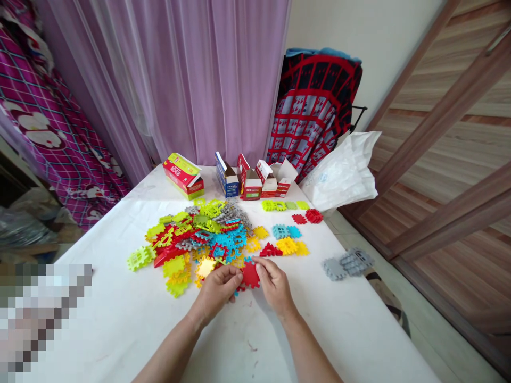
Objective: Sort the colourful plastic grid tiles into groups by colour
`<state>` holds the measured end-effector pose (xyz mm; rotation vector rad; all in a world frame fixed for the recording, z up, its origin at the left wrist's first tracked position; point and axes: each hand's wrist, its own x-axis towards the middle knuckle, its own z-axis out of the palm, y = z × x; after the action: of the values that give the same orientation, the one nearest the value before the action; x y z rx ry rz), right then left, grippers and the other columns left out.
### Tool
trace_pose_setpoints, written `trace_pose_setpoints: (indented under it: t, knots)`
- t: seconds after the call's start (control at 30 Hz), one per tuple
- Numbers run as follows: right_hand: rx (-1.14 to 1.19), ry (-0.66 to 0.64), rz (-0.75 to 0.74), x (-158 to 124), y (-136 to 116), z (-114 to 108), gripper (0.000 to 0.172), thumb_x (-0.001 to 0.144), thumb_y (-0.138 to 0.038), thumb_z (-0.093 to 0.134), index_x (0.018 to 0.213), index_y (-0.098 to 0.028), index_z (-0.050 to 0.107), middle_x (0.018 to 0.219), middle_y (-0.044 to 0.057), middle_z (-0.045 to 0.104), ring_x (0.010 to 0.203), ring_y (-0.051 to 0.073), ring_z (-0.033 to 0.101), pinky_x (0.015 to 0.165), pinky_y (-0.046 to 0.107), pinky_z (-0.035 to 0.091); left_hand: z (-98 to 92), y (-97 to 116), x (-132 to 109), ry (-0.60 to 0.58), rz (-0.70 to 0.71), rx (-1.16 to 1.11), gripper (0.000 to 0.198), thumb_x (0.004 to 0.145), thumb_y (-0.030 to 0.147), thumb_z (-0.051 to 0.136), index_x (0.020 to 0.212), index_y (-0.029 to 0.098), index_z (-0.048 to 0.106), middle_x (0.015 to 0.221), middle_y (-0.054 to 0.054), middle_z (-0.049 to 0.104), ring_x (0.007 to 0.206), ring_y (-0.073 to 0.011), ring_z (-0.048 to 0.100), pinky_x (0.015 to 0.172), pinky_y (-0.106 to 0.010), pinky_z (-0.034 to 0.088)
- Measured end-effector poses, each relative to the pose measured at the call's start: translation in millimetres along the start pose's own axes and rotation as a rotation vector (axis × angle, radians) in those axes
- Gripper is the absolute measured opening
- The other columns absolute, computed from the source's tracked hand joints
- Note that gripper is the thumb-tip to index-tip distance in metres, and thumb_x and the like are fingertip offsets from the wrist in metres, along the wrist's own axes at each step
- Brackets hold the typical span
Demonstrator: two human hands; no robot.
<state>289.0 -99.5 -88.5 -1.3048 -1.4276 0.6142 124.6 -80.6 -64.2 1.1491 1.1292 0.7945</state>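
Observation:
A red toothed building tile (251, 274) is between my two hands, above the near side of a mixed pile. My right hand (274, 282) pinches its right edge with thumb and fingers. At the tile's left edge, my left hand (220, 287) is closed, thumb against fingers; the exact grip there is partly hidden. A yellow tile (205, 267) lies just beyond my left hand. The pile of interlocking plastic tiles (199, 229) spreads behind, in green, red, blue, yellow and grey.
Sorted groups lie to the right: green tiles (279, 206), red tiles (313, 215), blue tiles (281, 231), yellow tiles (288, 246) and grey tiles (353, 262). Several small open boxes (250, 183) and a red-green carton (183, 175) stand at the back. A white bag (339, 173) sits at the table's right edge.

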Motion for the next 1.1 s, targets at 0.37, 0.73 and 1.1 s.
trace_pose_setpoints:
  t: [0.37,0.73,1.1]
  knots:
    - [-0.011,-0.11,0.006,-4.3,0.6,-1.7,0.021,0.084,-0.033,0.058,0.097,-0.02,0.069,0.083,0.004,0.071,0.067,0.015,0.064,0.059,0.024,0.051,-12.8,-9.7,-5.9,0.086,-0.018,-0.067,0.049,0.063,0.066,0.067,0.077,0.021,0.053,0.049,0.009,0.051,0.031,-0.0049,0.041,0.028,-0.014,0.022]
    - [0.152,-0.061,0.154,-3.7,2.6,3.7,0.024,0.083,-0.038,0.059,0.092,-0.017,0.067,0.073,0.003,0.069,0.06,0.014,0.06,0.056,0.023,0.051,-12.0,-10.6,-6.5,0.001,-0.027,-0.052,0.054,0.062,0.07,0.065,0.074,0.018,0.054,0.067,0.001,0.067,0.034,-0.0037,0.046,0.028,-0.014,0.026]
    - [-0.4,0.019,-0.236,-11.2,-13.7,9.0,0.039,0.078,-0.032,0.065,0.114,-0.019,0.06,0.106,0.01,0.066,0.088,0.021,0.064,0.082,0.035,0.054,-13.7,-7.0,-6.6,0.0,-0.061,-0.083,0.055,0.058,0.07,0.069,0.073,0.018,0.056,0.044,0.009,0.05,0.034,-0.0053,0.044,0.03,-0.014,0.03]
